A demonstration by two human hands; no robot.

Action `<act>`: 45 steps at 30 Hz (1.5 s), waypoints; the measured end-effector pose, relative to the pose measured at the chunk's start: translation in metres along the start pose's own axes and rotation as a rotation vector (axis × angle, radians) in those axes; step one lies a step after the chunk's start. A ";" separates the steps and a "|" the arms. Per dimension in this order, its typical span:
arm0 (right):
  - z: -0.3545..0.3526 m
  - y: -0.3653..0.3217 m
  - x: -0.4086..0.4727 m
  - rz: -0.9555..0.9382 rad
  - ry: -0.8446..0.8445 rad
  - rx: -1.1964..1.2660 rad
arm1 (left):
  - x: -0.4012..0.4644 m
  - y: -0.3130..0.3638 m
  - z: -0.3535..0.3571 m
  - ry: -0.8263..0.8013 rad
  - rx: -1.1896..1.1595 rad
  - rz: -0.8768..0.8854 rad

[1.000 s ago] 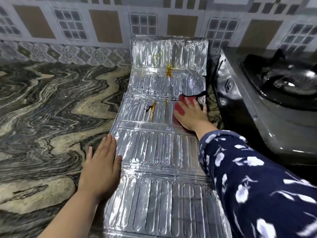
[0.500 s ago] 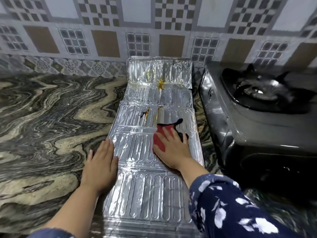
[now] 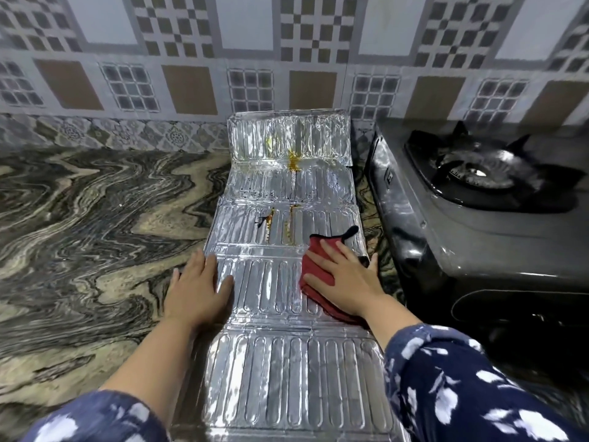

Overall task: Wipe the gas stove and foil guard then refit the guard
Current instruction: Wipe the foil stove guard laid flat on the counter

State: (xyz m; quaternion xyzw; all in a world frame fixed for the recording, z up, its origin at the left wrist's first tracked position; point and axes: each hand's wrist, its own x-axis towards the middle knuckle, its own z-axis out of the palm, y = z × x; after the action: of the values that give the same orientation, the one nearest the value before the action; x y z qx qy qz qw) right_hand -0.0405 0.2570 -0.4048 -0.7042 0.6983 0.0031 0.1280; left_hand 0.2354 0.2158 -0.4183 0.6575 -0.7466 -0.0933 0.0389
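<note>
The ribbed silver foil guard (image 3: 287, 362) lies unfolded flat on the marble counter, its far panel bent up against the tiled wall. Orange-brown grease stains (image 3: 293, 161) mark the far panels. My right hand (image 3: 347, 279) presses flat on a red cloth (image 3: 314, 272) near the guard's right edge, at its middle panel. My left hand (image 3: 199, 288) lies flat, fingers together, on the guard's left edge and the counter. The dark gas stove (image 3: 471, 224) stands to the right of the guard, one black burner (image 3: 478, 173) showing.
The grey-and-cream marbled counter (image 3: 79, 234) stretches to the left. A patterned tiled wall (image 3: 287, 59) rises right behind the guard and stove. A narrow gap of counter separates the guard from the stove's side.
My right hand has drawn the red cloth back toward me from the far stained panel, then to the guard's right edge. My left hand stays put. The view has tilted up.
</note>
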 end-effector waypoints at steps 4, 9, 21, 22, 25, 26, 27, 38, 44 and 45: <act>0.002 -0.003 0.007 0.016 0.037 -0.027 | 0.017 0.007 0.008 0.003 -0.003 0.002; 0.010 -0.004 0.002 -0.005 0.044 -0.010 | 0.012 0.003 0.017 0.067 0.041 0.040; 0.020 -0.024 -0.021 -0.028 0.039 0.024 | 0.002 -0.003 0.017 0.018 0.096 0.080; 0.021 -0.027 -0.025 -0.045 0.046 0.034 | -0.001 -0.004 0.017 0.024 0.093 0.086; 0.021 -0.032 -0.031 -0.112 0.050 0.067 | -0.008 -0.007 0.016 0.034 0.078 0.125; 0.021 -0.032 -0.031 -0.136 0.032 0.060 | -0.011 -0.008 0.016 0.032 0.078 0.132; 0.020 -0.031 -0.032 -0.154 0.008 0.047 | -0.012 -0.008 0.015 0.027 0.081 0.132; 0.005 -0.014 -0.028 -0.453 0.013 -0.177 | -0.026 0.016 0.013 0.005 0.075 -0.016; 0.017 -0.044 0.014 -0.232 0.014 -0.078 | -0.028 0.013 0.019 0.043 0.074 -0.023; 0.017 -0.050 0.023 -0.175 0.012 -0.061 | -0.028 0.013 0.020 0.046 0.070 -0.021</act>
State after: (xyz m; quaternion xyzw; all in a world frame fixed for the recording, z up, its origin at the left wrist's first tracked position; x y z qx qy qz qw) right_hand 0.0124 0.2371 -0.4167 -0.7661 0.6345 0.0091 0.1024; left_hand 0.2231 0.2468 -0.4333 0.6681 -0.7415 -0.0520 0.0321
